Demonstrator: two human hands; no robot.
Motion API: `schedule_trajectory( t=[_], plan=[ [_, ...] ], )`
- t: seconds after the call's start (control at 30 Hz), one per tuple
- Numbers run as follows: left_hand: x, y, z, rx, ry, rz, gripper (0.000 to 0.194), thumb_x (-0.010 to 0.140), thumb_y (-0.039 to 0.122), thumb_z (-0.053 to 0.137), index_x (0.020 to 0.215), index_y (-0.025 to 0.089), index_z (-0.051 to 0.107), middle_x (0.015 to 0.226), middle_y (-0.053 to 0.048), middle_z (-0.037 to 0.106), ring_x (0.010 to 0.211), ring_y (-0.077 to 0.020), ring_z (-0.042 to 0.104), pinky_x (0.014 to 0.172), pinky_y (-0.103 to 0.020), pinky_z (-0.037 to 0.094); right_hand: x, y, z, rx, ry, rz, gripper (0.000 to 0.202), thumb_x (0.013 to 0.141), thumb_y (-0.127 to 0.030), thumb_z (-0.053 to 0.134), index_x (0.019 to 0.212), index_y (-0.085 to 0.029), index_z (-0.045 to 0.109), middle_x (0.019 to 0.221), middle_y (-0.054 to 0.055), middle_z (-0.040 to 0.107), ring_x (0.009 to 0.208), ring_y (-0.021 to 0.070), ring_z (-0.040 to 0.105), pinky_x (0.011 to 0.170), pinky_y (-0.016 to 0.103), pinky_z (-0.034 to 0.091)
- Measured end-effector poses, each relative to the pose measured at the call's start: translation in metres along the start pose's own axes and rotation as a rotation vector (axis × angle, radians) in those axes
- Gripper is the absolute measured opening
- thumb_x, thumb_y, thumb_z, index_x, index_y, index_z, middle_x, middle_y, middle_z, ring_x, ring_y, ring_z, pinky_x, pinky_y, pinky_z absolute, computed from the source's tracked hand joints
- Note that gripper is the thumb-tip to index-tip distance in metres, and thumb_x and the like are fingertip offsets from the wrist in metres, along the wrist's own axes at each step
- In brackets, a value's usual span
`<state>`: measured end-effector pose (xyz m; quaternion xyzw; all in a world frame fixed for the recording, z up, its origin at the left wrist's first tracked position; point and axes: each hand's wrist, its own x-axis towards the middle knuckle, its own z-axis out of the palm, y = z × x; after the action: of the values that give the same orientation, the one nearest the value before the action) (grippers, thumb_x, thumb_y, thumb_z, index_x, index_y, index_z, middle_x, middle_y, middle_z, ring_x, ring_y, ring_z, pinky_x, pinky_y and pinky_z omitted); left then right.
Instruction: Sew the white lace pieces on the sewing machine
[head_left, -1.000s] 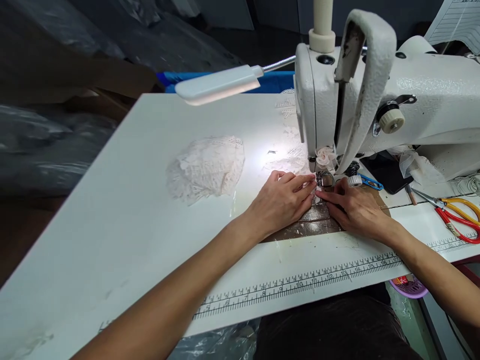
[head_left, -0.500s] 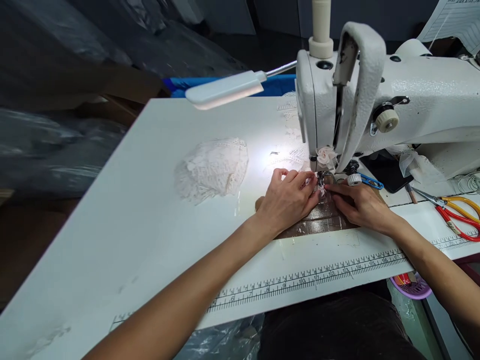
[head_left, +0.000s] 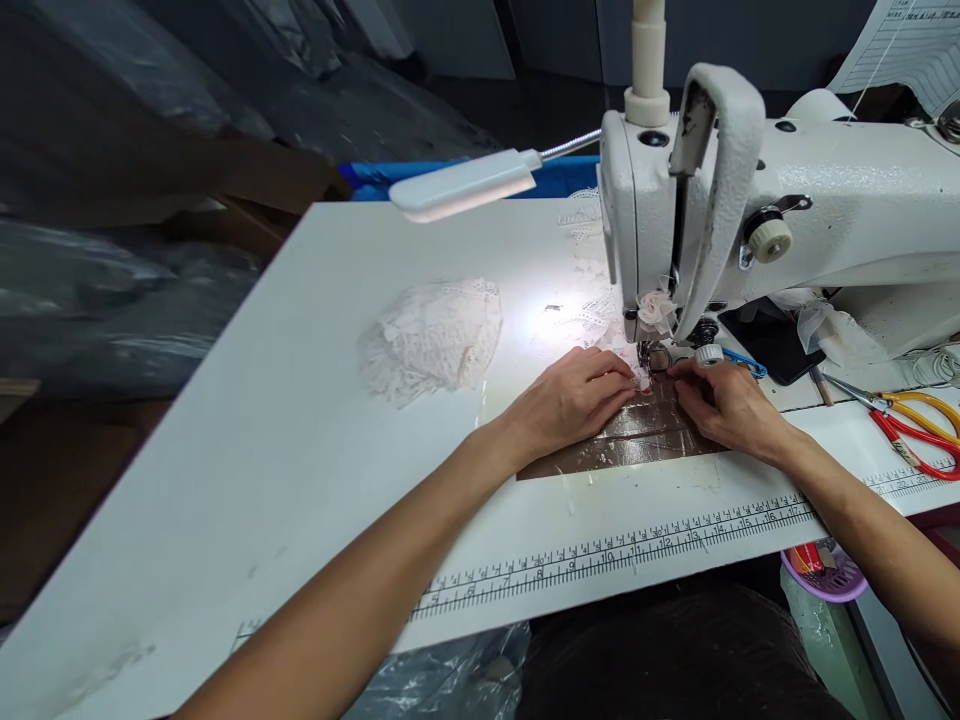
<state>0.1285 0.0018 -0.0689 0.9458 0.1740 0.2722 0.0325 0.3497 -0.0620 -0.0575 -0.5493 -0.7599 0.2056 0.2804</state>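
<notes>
- While the left hand (head_left: 574, 398) rests its fingertips at the pale lace cloth (head_left: 643, 381), whether its grip is pinched on it, cannot tell;
- right hand (head_left: 726, 405) just right of the presser foot (head_left: 643, 356), fingers curled; grip closed or apart, cannot tell;
- lace cloth at the foot, over brown plate (head_left: 637, 440);
- sewing machine (head_left: 862, 190) above;
- crumpled lace pile (head_left: 442, 335) on counter (head_left: 300, 450), left of left hand;
- scissors (head_left: 919, 425), far right.
</notes>
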Motion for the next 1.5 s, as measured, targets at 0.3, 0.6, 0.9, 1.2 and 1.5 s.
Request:
schedule_trajectory(
  t=[0.3,0.6,0.9,1.2,1.5],
  plan=[
    [0.008,0.009,0.000,-0.141,0.166,-0.263,0.018,0.097,0.022,0.050,0.087,0.015,0.063,0.082,-0.004,0.069,0.071,-0.0121,0.065,0.061,-0.025,0.055,-0.003,-0.001,0.003,-0.287,-0.138,-0.155,0.037,0.098,-0.029,0.044,0.128,-0.021,0.064,0.108,0.012,0.060,0.079,0.0178,0.057,0.070,0.031,0.046],
    [0.003,0.005,0.005,0.045,0.028,-0.073,0.023,0.097,0.022,0.048,0.086,0.017,0.067,0.089,-0.005,0.074,0.079,-0.0168,0.068,0.070,-0.033,0.054,-0.004,0.000,0.002,-0.269,-0.190,-0.197,0.036,0.094,-0.023,0.048,0.125,-0.023,0.068,0.112,0.012,0.057,0.087,0.0196,0.058,0.078,0.034,0.049],
    [-0.001,0.004,0.005,0.077,0.033,-0.012,0.023,0.098,0.020,0.049,0.088,0.016,0.070,0.092,-0.005,0.075,0.078,-0.0164,0.069,0.068,-0.033,0.053,0.005,0.016,-0.021,-0.062,0.132,-0.071,0.033,0.086,-0.014,0.045,0.099,-0.018,0.075,0.096,0.008,0.066,0.087,0.0197,0.062,0.082,0.035,0.051],
    [0.002,0.002,0.007,0.143,0.077,0.029,0.023,0.100,0.017,0.046,0.092,0.016,0.068,0.089,-0.006,0.073,0.079,-0.0153,0.067,0.070,-0.033,0.055,0.006,0.039,-0.017,-0.397,0.100,0.021,0.027,0.087,-0.026,0.055,0.098,-0.009,0.072,0.108,0.020,0.060,0.096,0.0302,0.060,0.085,0.044,0.053],
    [0.007,0.004,0.009,-0.159,0.158,-0.086,0.013,0.093,0.013,0.047,0.094,0.015,0.061,0.086,-0.005,0.068,0.072,-0.0118,0.063,0.062,-0.024,0.055,-0.003,0.017,-0.032,-0.186,0.030,0.246,0.022,0.096,-0.027,0.040,0.080,-0.020,0.052,0.077,0.008,0.062,0.062,0.0178,0.058,0.059,0.030,0.047]
  ],
)
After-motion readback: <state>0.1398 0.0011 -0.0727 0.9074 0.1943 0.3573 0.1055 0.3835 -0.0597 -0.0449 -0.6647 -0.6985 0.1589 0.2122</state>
